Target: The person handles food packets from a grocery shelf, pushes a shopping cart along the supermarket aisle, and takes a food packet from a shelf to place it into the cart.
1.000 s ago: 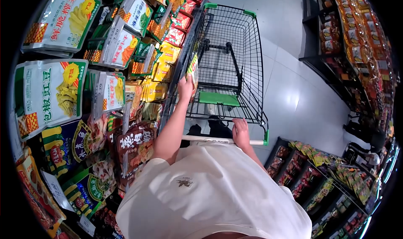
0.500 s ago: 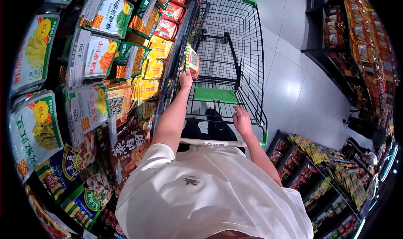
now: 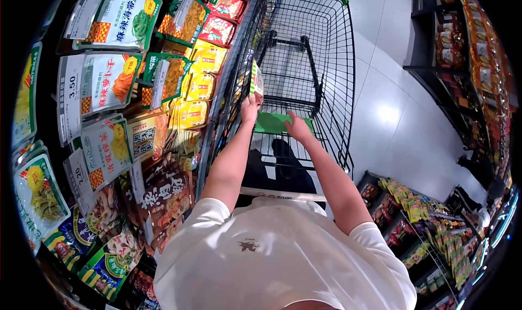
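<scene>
My left hand (image 3: pixel 250 109) is closed on the lower end of a food packet (image 3: pixel 256 80) with a yellow-green striped edge. It holds the packet upright, at the left side of a black wire shopping cart (image 3: pixel 340 76). The packet is turned nearly edge-on, so its front is hard to read. My right hand (image 3: pixel 297 127) reaches over the cart's near end, beside the green plastic flap (image 3: pixel 272 123). Its fingers are apart, with nothing visible in them. Close to my body runs the cart's pale handle bar (image 3: pixel 280 195).
Shelves on my left hold hanging packets such as a white pickle packet (image 3: pixel 109 81), yellow packets (image 3: pixel 199 86) and price tags (image 3: pixel 69 95). Another shelf (image 3: pixel 440 70) stands across the tiled floor (image 3: pixel 380 109) at right. A rack of packets (image 3: pixel 418 212) stands at lower right.
My right hand has moved forward and left, from near the handle to the green flap. My left hand still holds the packet, now turned more edge-on. The view has shifted slightly.
</scene>
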A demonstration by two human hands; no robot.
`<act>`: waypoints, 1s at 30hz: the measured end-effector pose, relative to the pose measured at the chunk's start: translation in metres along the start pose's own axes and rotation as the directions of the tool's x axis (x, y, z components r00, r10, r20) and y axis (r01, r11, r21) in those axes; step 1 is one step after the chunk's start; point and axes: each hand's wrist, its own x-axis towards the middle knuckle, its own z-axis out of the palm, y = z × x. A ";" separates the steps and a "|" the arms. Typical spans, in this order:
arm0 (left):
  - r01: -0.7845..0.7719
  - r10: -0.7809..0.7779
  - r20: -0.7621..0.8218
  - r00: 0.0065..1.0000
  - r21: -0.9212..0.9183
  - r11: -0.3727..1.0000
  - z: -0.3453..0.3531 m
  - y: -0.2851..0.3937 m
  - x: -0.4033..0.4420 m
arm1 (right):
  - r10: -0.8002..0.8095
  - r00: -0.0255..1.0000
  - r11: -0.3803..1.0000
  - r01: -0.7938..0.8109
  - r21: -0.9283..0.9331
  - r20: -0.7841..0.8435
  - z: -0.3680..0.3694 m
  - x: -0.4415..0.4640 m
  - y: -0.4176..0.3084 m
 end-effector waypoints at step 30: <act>0.479 -0.513 -0.049 0.857 -0.290 0.828 -0.012 -0.004 0.017 | 0.046 0.997 0.994 -0.052 0.100 0.062 0.028 0.007 0.050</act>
